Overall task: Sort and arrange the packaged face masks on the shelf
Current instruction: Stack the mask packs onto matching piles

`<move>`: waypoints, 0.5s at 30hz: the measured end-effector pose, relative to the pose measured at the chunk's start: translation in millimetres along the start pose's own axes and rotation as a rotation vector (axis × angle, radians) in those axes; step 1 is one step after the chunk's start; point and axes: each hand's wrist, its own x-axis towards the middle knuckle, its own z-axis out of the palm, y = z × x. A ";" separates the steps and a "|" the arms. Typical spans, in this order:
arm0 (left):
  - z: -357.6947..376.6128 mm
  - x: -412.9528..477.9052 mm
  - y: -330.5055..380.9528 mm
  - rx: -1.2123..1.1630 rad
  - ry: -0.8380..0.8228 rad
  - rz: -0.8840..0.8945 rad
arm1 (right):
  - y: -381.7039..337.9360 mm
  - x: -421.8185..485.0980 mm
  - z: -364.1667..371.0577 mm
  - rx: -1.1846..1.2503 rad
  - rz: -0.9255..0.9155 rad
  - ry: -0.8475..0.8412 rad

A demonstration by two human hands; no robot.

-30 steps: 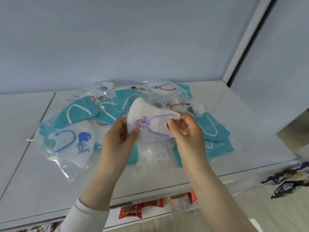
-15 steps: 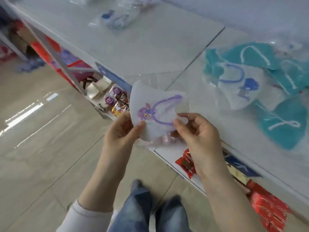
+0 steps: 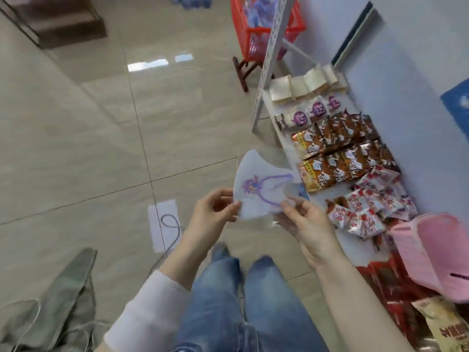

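A white face mask [image 3: 256, 185] in a clear wrapper, with a purple cartoon figure and purple ear loop, is held over the floor in front of me. My left hand [image 3: 210, 212] pinches its lower left edge. My right hand [image 3: 304, 222] pinches its lower right edge and the wrapper. A pink mask [image 3: 431, 247] lies at the right on the lower shelf. Another packaged white mask [image 3: 165, 224] with a purple loop lies on the floor. The upper shelf with the mask pile is out of view.
A low white shelf [image 3: 281, 138] at the right carries snack packets [image 3: 350, 153] in rows. A red basket [image 3: 256, 26] stands beyond it. My legs in blue jeans [image 3: 241, 301] are below. A grey bag [image 3: 58, 298] sits at lower left on the tiled floor.
The view has swung left and down, away from the upper shelf and its teal mask pile, to the floor and lower shelf. Both hands still hold the same mask.
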 end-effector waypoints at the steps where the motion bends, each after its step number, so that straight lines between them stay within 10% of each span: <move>1: -16.2 6.0 -3.9 -0.010 0.042 -0.021 | 3.1 7.4 14.4 -0.018 0.041 -0.043; 15: -77.6 149.7 83.3 -0.118 0.235 0.045 | -95.5 137.0 118.4 -0.120 -0.070 -0.111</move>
